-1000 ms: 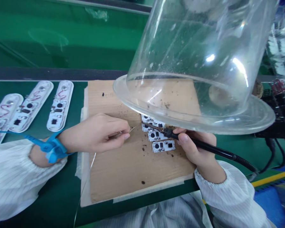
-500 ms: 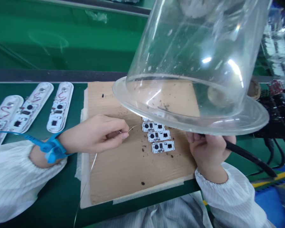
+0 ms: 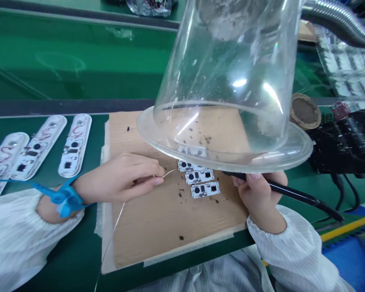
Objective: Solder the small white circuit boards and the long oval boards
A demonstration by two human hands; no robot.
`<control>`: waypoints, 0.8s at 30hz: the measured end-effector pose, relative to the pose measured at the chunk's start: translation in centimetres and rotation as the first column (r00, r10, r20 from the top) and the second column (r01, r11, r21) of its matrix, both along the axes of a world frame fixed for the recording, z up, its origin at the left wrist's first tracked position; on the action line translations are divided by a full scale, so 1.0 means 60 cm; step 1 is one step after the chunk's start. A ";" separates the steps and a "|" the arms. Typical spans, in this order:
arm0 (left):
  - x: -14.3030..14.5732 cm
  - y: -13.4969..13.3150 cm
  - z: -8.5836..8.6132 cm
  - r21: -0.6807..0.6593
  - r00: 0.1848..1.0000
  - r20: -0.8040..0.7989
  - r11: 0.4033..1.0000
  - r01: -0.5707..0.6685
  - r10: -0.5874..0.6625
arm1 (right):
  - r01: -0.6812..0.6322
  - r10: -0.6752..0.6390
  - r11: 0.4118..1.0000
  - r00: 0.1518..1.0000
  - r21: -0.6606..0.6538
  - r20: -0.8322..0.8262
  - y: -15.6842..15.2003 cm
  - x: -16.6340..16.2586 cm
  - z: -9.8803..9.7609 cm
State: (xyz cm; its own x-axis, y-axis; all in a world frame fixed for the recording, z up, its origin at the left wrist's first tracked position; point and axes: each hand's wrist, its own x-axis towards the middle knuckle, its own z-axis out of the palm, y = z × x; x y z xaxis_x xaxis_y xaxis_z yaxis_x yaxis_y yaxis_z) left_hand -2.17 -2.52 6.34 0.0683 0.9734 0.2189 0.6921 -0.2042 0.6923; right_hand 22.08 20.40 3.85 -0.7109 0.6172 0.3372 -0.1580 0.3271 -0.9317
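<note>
My left hand [image 3: 121, 178] rests on a cardboard mat [image 3: 158, 219] and pinches a thin solder wire [image 3: 167, 173] whose end points right toward a column of small white circuit boards [image 3: 200, 182]. A blue wrist strap [image 3: 63, 198] circles that wrist. My right hand [image 3: 260, 192] grips the black handle of a soldering iron [image 3: 292, 194] just right of the boards. The iron's tip is hidden behind the rim of a clear fume hood [image 3: 225, 101] that hangs over the mat.
Several long white oval boards [image 3: 74, 144] with red wires lie on the green bench at the left. A round tip-cleaner dish [image 3: 305, 111], a black unit [image 3: 343, 142] with cables and a ribbed metal hose [image 3: 337, 20] stand at the right.
My right hand drew the soldering iron back to the right, off the boards, so its tip went out of sight behind the hood rim. My left hand and wire stayed put. The view shifted slightly.
</note>
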 end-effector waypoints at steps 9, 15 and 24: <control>-0.003 0.002 -0.004 0.024 1.000 0.002 1.000 -0.004 0.004 | -0.060 0.053 0.993 0.996 0.102 0.071 0.006 0.006 -0.007; -0.004 0.001 -0.005 -0.005 1.000 0.005 1.000 0.009 -0.009 | -0.173 0.164 0.977 0.983 0.126 0.085 0.003 0.009 -0.002; -0.002 0.004 -0.005 -0.011 1.000 0.007 1.000 -0.008 0.008 | -0.222 0.214 0.966 0.974 0.131 0.078 0.002 0.005 0.001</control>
State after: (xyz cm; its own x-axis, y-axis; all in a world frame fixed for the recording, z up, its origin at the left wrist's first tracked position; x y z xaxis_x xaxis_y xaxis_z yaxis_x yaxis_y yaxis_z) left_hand -2.29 -2.30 6.04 0.0593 0.9763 0.2083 0.6888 -0.1911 0.6993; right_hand 22.38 20.49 3.92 -0.8454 0.3958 0.3587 -0.1827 0.4168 -0.8905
